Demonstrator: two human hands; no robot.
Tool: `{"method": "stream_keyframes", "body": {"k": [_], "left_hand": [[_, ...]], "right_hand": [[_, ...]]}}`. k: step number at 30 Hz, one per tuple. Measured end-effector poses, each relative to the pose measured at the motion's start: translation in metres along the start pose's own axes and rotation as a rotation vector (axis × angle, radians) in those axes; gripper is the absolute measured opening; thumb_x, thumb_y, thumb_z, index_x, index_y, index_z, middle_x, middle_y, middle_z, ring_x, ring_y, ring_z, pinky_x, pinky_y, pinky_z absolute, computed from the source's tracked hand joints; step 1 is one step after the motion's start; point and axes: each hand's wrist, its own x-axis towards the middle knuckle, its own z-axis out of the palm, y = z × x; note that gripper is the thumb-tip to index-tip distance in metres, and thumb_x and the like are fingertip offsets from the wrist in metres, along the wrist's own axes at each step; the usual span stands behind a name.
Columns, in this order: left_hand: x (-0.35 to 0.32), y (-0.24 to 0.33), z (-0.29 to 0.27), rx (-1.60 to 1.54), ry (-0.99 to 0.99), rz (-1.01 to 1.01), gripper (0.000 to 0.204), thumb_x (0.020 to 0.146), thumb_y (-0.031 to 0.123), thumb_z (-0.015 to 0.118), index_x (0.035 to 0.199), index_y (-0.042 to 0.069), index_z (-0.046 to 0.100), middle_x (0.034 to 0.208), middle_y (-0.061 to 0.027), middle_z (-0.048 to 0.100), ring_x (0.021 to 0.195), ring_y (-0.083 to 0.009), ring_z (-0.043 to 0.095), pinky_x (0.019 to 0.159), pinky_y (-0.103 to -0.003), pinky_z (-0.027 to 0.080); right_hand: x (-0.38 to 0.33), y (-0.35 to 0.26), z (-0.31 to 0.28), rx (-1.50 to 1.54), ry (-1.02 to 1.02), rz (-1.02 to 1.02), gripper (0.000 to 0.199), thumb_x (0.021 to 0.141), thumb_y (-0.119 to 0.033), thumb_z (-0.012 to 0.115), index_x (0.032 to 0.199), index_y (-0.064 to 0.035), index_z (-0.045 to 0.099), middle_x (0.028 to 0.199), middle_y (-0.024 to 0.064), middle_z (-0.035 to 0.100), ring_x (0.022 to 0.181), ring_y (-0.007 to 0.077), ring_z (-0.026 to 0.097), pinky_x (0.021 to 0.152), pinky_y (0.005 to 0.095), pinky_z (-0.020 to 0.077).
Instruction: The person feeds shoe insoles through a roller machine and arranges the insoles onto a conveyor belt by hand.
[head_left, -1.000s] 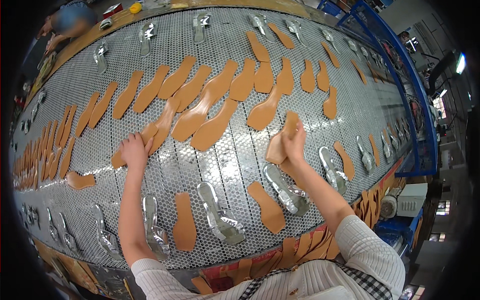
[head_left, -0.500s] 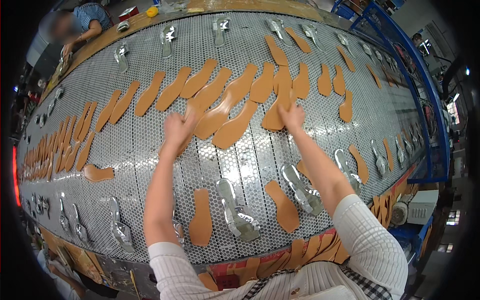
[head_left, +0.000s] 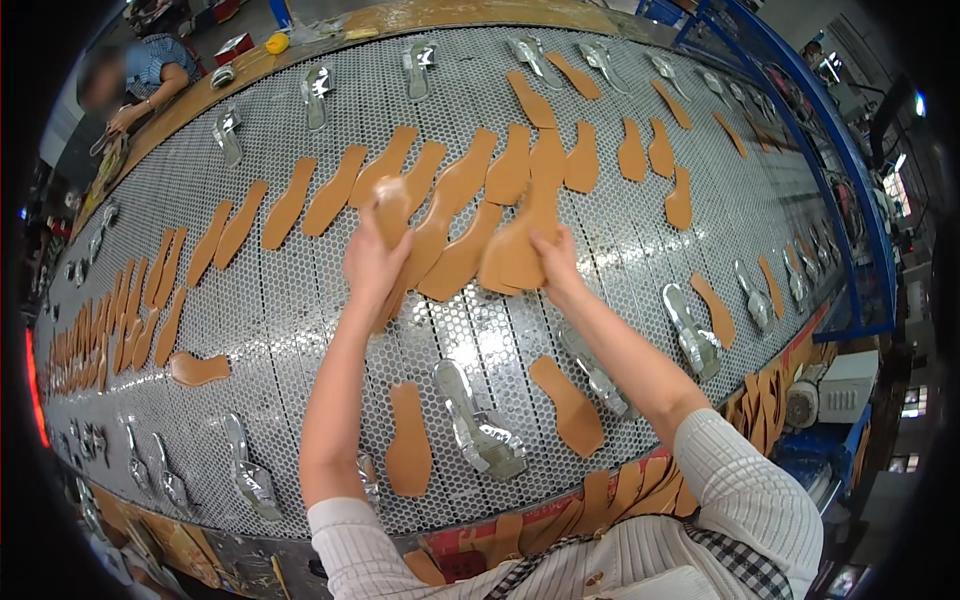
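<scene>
My left hand (head_left: 376, 258) is closed around tan shoe insoles (head_left: 393, 203), one of them tilted up off the belt, with more tan showing below the palm. My right hand (head_left: 556, 262) grips the right edge of a small stack of insoles (head_left: 512, 258), fingers hidden partly beneath. Between the two hands lie overlapping insoles (head_left: 462, 255) on the perforated metal belt (head_left: 480, 340). A row of single insoles (head_left: 288, 205) runs off to the left. Just in front of my arms rest an insole (head_left: 408, 440) and a clear sandal sole with a silvery strap (head_left: 475, 420).
Sandal soles line the far edge (head_left: 420, 70) and near edge. A blue metal frame (head_left: 790, 130) spans the belt at right. Below me is a red-edged tray of insoles (head_left: 590, 500). Another person (head_left: 150, 75) works at the far left beside a wooden ledge (head_left: 370, 22).
My left hand has tipped an insole up from the pile. The right hand has drawn its stack left and toward me, away from the insoles farther right.
</scene>
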Motion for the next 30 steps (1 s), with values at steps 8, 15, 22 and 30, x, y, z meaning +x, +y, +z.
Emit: {"method": "stream_keyframes", "body": {"k": [8,15,22,30], "left_hand": [[-0.009,0.0,0.087,0.145,-0.175,-0.008,0.07,0.08,0.045,0.06,0.134,0.006,0.039,0.14,-0.0121,0.038,0.129,-0.0337,0.034,0.101,-0.048,0.028],[-0.042,0.01,0.065,0.326,0.009,0.027,0.063,0.077,0.042,0.064,0.125,0.006,0.046,0.12,-0.0197,0.052,0.114,-0.0342,0.048,0.093,-0.049,0.036],[-0.042,0.017,0.06,0.159,-0.152,0.054,0.062,0.078,0.042,0.065,0.123,0.003,0.046,0.109,-0.0199,0.057,0.099,-0.0375,0.055,0.081,-0.044,0.044],[-0.053,-0.029,0.05,0.083,-0.246,0.156,0.047,0.082,0.04,0.063,0.107,0.001,0.053,0.09,-0.0197,0.062,0.083,-0.0357,0.06,0.07,-0.041,0.046]], "right_hand": [[0.006,0.056,0.078,-0.709,0.126,-0.321,0.051,0.07,-0.022,0.069,0.113,-0.0026,0.049,0.113,0.0198,0.052,0.108,0.035,0.049,0.093,0.0418,0.0389],[-0.017,0.038,0.075,-0.911,0.175,-0.149,0.046,0.072,-0.021,0.067,0.111,-0.0053,0.049,0.116,0.0204,0.05,0.107,0.0351,0.05,0.094,0.041,0.0387],[-0.011,0.041,0.04,-0.326,-0.005,0.073,0.041,0.076,-0.007,0.062,0.114,-0.0007,0.047,0.102,0.0147,0.058,0.094,0.0256,0.059,0.079,0.0317,0.0479],[-0.014,0.017,-0.037,-0.008,-0.155,-0.072,0.029,0.083,-0.011,0.061,0.109,-0.0004,0.054,0.096,0.0071,0.06,0.087,0.0144,0.057,0.076,0.0286,0.0472]]}}
